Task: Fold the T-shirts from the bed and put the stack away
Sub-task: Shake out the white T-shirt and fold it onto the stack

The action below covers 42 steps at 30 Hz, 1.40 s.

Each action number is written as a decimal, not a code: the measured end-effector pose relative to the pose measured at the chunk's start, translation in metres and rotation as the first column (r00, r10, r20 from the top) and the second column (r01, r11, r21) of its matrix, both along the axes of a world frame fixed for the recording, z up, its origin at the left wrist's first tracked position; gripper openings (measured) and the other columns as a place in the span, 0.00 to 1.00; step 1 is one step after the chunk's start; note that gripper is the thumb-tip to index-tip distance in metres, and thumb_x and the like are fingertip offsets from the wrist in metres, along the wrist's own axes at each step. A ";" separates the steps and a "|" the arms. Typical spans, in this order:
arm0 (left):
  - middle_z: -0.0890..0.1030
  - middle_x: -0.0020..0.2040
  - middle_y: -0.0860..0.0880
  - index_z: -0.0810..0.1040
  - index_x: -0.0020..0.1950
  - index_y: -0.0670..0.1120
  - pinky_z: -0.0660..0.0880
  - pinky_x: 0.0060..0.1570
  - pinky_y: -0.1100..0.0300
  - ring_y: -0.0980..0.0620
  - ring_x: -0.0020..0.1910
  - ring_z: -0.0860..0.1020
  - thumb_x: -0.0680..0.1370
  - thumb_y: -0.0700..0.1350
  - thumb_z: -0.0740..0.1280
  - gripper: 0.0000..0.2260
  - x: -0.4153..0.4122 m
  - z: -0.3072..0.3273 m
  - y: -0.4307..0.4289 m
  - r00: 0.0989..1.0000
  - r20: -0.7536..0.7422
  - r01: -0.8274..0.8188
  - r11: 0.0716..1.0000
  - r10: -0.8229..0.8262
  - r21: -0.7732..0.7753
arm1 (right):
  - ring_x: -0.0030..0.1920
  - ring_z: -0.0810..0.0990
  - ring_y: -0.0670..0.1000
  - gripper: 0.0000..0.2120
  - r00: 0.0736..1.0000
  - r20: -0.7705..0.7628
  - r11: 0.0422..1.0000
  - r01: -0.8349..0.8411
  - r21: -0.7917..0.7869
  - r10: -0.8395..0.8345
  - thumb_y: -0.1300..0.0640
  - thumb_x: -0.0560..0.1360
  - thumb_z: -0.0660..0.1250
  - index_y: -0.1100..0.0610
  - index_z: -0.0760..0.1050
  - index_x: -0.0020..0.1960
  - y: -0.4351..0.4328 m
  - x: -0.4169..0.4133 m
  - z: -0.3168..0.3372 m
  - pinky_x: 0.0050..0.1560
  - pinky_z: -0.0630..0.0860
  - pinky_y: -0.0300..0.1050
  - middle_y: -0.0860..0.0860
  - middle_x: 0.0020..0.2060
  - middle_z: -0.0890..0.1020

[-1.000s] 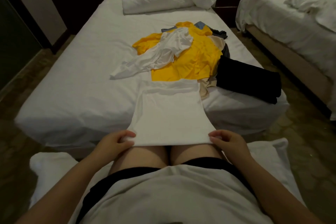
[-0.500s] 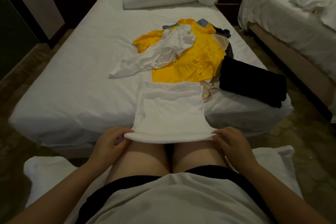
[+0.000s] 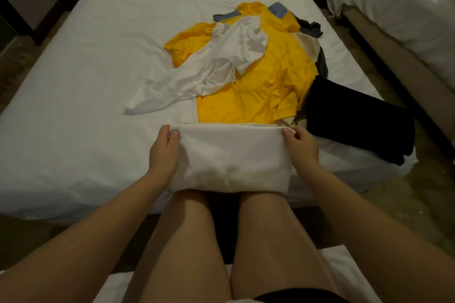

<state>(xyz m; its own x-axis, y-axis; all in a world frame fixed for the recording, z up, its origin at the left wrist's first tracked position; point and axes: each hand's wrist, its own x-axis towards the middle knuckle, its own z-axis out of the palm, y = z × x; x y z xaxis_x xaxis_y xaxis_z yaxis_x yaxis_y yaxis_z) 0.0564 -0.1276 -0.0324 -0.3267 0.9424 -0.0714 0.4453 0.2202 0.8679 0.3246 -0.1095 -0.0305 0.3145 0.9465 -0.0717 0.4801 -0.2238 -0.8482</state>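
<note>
The left hand (image 3: 163,152) and right hand (image 3: 299,147) each pinch a far corner of the folded white T-shirt (image 3: 231,157), which lies on the bed's (image 3: 86,86) near edge. Just beyond it lie a yellow shirt (image 3: 261,88) and a crumpled white shirt (image 3: 209,74), with a black garment (image 3: 357,118) to the right.

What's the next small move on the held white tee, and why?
Probably lower the far edge flat and release: the left hand and right hand each pinch a far corner of the white T-shirt, which lies doubled over at the near edge of the bed.
</note>
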 end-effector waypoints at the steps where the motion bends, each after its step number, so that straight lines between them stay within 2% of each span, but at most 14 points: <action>1: 0.72 0.41 0.49 0.68 0.49 0.43 0.62 0.39 0.57 0.48 0.44 0.70 0.82 0.46 0.53 0.08 0.002 -0.007 0.010 1.000 -0.019 -0.014 1.000 0.014 -0.021 | 0.44 0.74 0.50 0.11 1.000 0.001 0.999 0.018 -0.031 -0.018 0.53 0.79 0.60 0.58 0.76 0.55 0.009 -0.001 -0.009 0.35 0.66 0.38 0.52 0.45 0.77; 6: 0.73 0.45 0.47 0.69 0.54 0.43 0.65 0.43 0.57 0.48 0.44 0.71 0.83 0.48 0.51 0.12 0.009 -0.038 0.052 0.989 -0.130 -0.087 0.992 0.075 -0.091 | 0.45 0.74 0.51 0.12 0.994 0.083 0.993 0.083 -0.084 -0.076 0.52 0.79 0.60 0.57 0.78 0.53 0.048 -0.005 -0.041 0.35 0.66 0.39 0.52 0.45 0.78; 11: 0.74 0.43 0.49 0.71 0.51 0.46 0.67 0.42 0.56 0.48 0.42 0.72 0.82 0.52 0.50 0.14 0.012 -0.062 0.080 0.959 -0.244 -0.177 0.978 0.145 -0.114 | 0.48 0.75 0.54 0.14 0.950 0.291 0.987 0.141 -0.071 -0.115 0.48 0.79 0.58 0.55 0.77 0.53 0.064 -0.012 -0.068 0.45 0.66 0.44 0.54 0.53 0.76; 16: 0.74 0.42 0.50 0.72 0.48 0.46 0.65 0.40 0.56 0.48 0.41 0.71 0.82 0.52 0.52 0.13 0.010 -0.069 0.082 0.938 -0.302 -0.202 0.976 0.169 -0.082 | 0.51 0.74 0.54 0.14 0.919 0.370 0.979 0.182 -0.094 -0.136 0.48 0.80 0.58 0.56 0.76 0.55 0.066 -0.018 -0.071 0.44 0.61 0.42 0.54 0.55 0.74; 19: 0.76 0.47 0.48 0.72 0.52 0.45 0.65 0.41 0.57 0.49 0.43 0.71 0.81 0.53 0.54 0.13 0.011 -0.065 0.077 0.939 -0.287 -0.224 0.970 0.188 -0.097 | 0.54 0.73 0.55 0.14 0.942 0.301 0.980 0.182 -0.083 -0.149 0.48 0.80 0.57 0.57 0.75 0.54 0.064 -0.021 -0.067 0.47 0.64 0.43 0.55 0.56 0.73; 22: 0.75 0.57 0.44 0.67 0.61 0.44 0.69 0.47 0.55 0.47 0.50 0.73 0.80 0.54 0.57 0.16 0.011 -0.053 0.062 0.954 -0.188 -0.261 0.956 0.234 -0.134 | 0.58 0.73 0.55 0.18 0.964 0.187 0.976 0.206 -0.074 -0.189 0.45 0.79 0.57 0.56 0.72 0.60 0.049 -0.019 -0.061 0.58 0.70 0.50 0.54 0.59 0.73; 26: 0.74 0.63 0.40 0.67 0.66 0.41 0.69 0.57 0.50 0.39 0.60 0.72 0.78 0.60 0.57 0.25 0.006 -0.041 0.036 0.980 -0.143 -0.183 0.894 0.135 -0.410 | 0.50 0.73 0.53 0.24 0.992 0.083 0.933 0.116 -0.340 -0.093 0.39 0.77 0.57 0.56 0.70 0.64 0.019 -0.009 -0.056 0.48 0.69 0.47 0.54 0.57 0.76; 29: 0.71 0.68 0.39 0.68 0.69 0.38 0.65 0.65 0.50 0.39 0.65 0.70 0.76 0.63 0.59 0.32 0.004 -0.041 0.024 1.000 -0.012 -0.021 0.838 0.017 -0.546 | 0.58 0.74 0.60 0.30 1.000 0.010 0.873 -0.011 -0.488 0.018 0.38 0.74 0.61 0.56 0.68 0.69 0.010 -0.011 -0.052 0.55 0.71 0.51 0.57 0.62 0.75; 31: 0.72 0.67 0.41 0.71 0.67 0.40 0.66 0.66 0.49 0.40 0.64 0.71 0.68 0.68 0.65 0.38 0.007 -0.035 0.019 0.995 0.084 0.003 0.834 0.052 -0.551 | 0.60 0.74 0.61 0.29 0.996 -0.085 0.868 -0.050 -0.494 0.009 0.40 0.74 0.64 0.58 0.69 0.68 0.005 -0.015 -0.047 0.60 0.72 0.53 0.57 0.62 0.76; 33: 0.74 0.66 0.42 0.74 0.65 0.43 0.69 0.64 0.48 0.41 0.62 0.73 0.57 0.71 0.66 0.45 0.007 -0.032 0.015 0.988 0.090 -0.060 0.855 0.124 -0.515 | 0.59 0.75 0.61 0.28 0.979 -0.197 0.891 -0.038 -0.452 -0.059 0.42 0.73 0.66 0.57 0.71 0.67 0.002 -0.017 -0.042 0.60 0.73 0.57 0.57 0.62 0.76; 34: 0.74 0.65 0.42 0.75 0.65 0.44 0.71 0.63 0.48 0.41 0.61 0.74 0.57 0.69 0.68 0.44 0.006 -0.034 0.013 0.983 0.110 -0.075 0.868 0.148 -0.490 | 0.59 0.75 0.60 0.28 0.973 -0.223 0.903 -0.035 -0.429 -0.067 0.43 0.73 0.66 0.57 0.70 0.67 0.001 -0.017 -0.039 0.60 0.73 0.57 0.57 0.62 0.76; 36: 0.77 0.62 0.42 0.74 0.65 0.43 0.74 0.59 0.48 0.43 0.56 0.76 0.65 0.60 0.72 0.34 0.008 -0.023 0.011 0.958 0.231 -0.047 0.889 0.169 -0.456 | 0.61 0.73 0.61 0.27 0.972 -0.232 0.918 -0.066 -0.391 -0.029 0.47 0.74 0.66 0.58 0.68 0.69 0.001 -0.016 -0.033 0.61 0.72 0.53 0.58 0.64 0.74; 39: 0.77 0.57 0.44 0.71 0.65 0.43 0.76 0.46 0.53 0.47 0.47 0.78 0.76 0.46 0.68 0.20 0.018 -0.005 0.009 0.877 0.447 0.034 0.905 0.176 -0.424 | 0.63 0.71 0.61 0.26 0.960 -0.279 0.944 -0.110 -0.312 0.020 0.53 0.76 0.66 0.61 0.65 0.70 0.005 -0.008 -0.023 0.57 0.68 0.47 0.59 0.65 0.72; 42: 0.72 0.62 0.47 0.64 0.71 0.44 0.73 0.55 0.51 0.44 0.57 0.74 0.75 0.47 0.70 0.27 0.029 0.008 0.015 0.955 0.295 0.066 0.938 0.040 -0.341 | 0.64 0.71 0.59 0.25 0.937 -0.349 0.972 -0.089 -0.216 0.008 0.57 0.77 0.66 0.61 0.65 0.71 0.007 0.011 -0.008 0.58 0.68 0.48 0.58 0.66 0.72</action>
<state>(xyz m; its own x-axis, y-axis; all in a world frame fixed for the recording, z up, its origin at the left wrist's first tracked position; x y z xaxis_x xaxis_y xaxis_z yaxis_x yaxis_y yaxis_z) 0.0857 -0.1130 -0.0244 -0.2286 0.8460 -0.4816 0.1874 0.5237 0.8310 0.3359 -0.1024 -0.0388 0.1864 0.9062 -0.3796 0.1839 -0.4118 -0.8925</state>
